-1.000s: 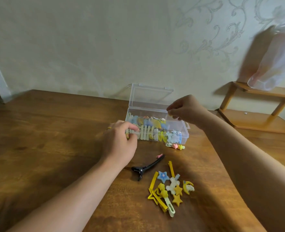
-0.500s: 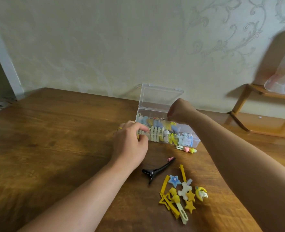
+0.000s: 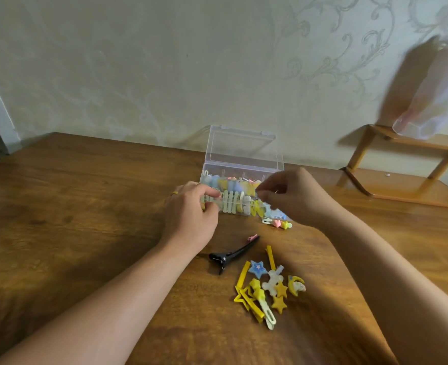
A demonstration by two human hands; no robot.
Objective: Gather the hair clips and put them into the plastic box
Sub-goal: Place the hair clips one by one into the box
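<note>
Fingers, left hand [image 3: 191, 222]: curled round the near-left corner of the plastic box [image 3: 244, 164], steadying it on the table [image 3: 86, 206].
Fingers, right hand [image 3: 294, 197]: bent together over the right half of the box, fingertips pointing down at the contents; holding a clip or not, cannot tell.
Change: risen slightly from half a second ago, when the right fist sat lower among the clips; left-hand grip unchanged.
Meaning: likely one clip just dropped in, with the hand free to fetch another.
Box: lid up, standing near the wall, already crowded with pastel clips.
Loose clips, near pile [image 3: 267, 291]: yellow stars, a blue star, a moon, yellow bars, well short of the box.
Black clip [image 3: 233, 254]: between pile and box, untouched.
Small clips [image 3: 278, 223]: pink and yellow, just beside the front right corner.
Progress: well along, though a good handful left outside.
</note>
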